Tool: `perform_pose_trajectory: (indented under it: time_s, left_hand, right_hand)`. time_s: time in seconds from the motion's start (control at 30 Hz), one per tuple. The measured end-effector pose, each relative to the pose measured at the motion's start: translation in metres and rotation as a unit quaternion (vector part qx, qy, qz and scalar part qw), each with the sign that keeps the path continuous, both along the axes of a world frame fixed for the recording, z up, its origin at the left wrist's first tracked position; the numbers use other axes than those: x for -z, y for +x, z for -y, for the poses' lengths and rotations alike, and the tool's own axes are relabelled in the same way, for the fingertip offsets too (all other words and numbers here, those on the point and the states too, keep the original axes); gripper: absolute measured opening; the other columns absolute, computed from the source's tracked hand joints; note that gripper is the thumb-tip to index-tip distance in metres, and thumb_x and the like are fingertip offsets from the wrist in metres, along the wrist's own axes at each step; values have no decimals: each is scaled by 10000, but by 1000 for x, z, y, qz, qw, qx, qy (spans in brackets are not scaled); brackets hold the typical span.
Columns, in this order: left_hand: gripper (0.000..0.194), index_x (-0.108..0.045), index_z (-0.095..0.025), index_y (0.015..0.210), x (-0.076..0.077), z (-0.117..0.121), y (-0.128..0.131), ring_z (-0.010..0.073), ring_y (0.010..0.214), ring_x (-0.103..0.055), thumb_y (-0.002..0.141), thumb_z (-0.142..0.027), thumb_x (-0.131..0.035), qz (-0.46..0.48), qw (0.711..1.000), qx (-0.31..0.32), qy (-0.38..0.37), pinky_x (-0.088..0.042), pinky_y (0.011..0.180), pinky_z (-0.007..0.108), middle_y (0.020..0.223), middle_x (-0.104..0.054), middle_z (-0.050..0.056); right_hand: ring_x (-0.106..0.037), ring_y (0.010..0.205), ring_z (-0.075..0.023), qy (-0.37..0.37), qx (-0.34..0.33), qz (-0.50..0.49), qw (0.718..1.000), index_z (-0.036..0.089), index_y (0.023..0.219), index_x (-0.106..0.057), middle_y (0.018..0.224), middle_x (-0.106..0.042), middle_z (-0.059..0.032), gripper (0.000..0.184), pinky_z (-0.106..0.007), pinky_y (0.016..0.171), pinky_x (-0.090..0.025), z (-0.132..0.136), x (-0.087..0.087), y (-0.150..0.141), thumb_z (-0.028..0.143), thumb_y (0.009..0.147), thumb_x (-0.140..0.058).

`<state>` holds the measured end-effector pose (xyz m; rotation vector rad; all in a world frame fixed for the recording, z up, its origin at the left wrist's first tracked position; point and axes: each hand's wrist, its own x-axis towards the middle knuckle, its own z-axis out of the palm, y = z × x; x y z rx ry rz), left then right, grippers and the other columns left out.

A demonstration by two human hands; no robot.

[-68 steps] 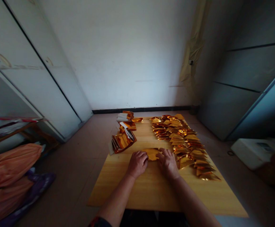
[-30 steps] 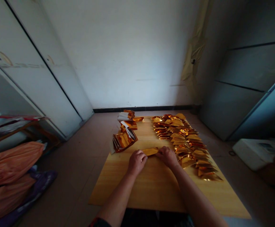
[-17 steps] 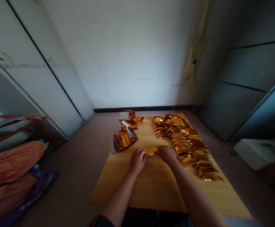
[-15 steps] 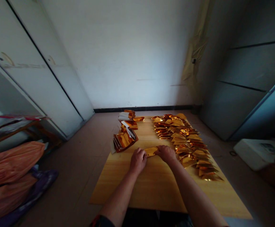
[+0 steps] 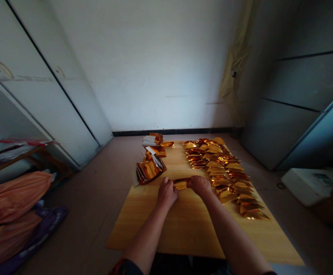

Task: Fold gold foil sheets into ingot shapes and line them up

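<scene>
A small folded piece of gold foil paper point(image 5: 181, 185) is stretched between my two hands, low over the middle of the wooden table point(image 5: 189, 225). My left hand point(image 5: 167, 193) pinches its left end. Its right end is held by my right hand point(image 5: 200, 185), with the fingers closed over it. The fingertips are partly hidden behind the knuckles. Just right of my right hand lie rows of folded gold foil pieces point(image 5: 229, 170). Beyond my left hand rests a bundle of gold foil sheets point(image 5: 150, 170) with pale edges showing.
Farther back are another stack of foil sheets point(image 5: 153, 139) and a single folded foil piece point(image 5: 167, 144). Orange bags point(image 5: 14, 194) lie on the floor at left, below pale cabinets point(image 5: 54, 88). A white box point(image 5: 306, 187) stands at right. The wall point(image 5: 166, 76) rises behind the table.
The foil piece between my hands has opened along its length, with a darker fold now showing at its upper side. My hands stay in nearly the same place.
</scene>
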<state>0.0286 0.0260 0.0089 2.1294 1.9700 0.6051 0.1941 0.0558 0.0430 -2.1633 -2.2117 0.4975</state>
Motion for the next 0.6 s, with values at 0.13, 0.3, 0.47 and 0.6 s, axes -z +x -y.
perform_pose_trajectory:
  time_s: [0.13,0.3,0.47,0.6]
  left_hand:
    - [66,-595,-150,733,-3,-4,-2,155,900,-550,768,-123,-546,-15,999,7,-30,-435,840,261,994,-537,80]
    - [142,-625,-148,806,-7,-6,-7,151,909,-569,833,-190,-492,-60,996,32,-52,-443,825,253,1041,-536,81]
    - [210,-617,-184,923,-13,-4,-13,165,997,-563,879,-323,-465,-92,992,48,-75,-462,766,257,1190,-506,65]
    - [229,-606,-195,962,-15,-3,-13,166,992,-568,891,-345,-449,-107,990,50,-79,-467,748,264,1194,-507,61]
  right_hand:
    - [-639,956,-237,4,7,-2,1000,238,987,-690,1022,-694,-98,289,-309,746,-461,2,-2,-2,389,799,-529]
    - [-635,962,-226,13,5,3,1000,230,1014,-680,1018,-693,-99,294,-307,765,-462,4,-1,-3,364,819,-505]
    - [-633,961,-230,25,-3,18,1000,213,1013,-669,1025,-685,-107,283,-312,768,-463,7,0,-4,341,834,-492]
    - [-631,954,-238,42,-11,30,999,217,1015,-662,1021,-681,-113,281,-323,758,-466,10,2,-5,335,856,-463]
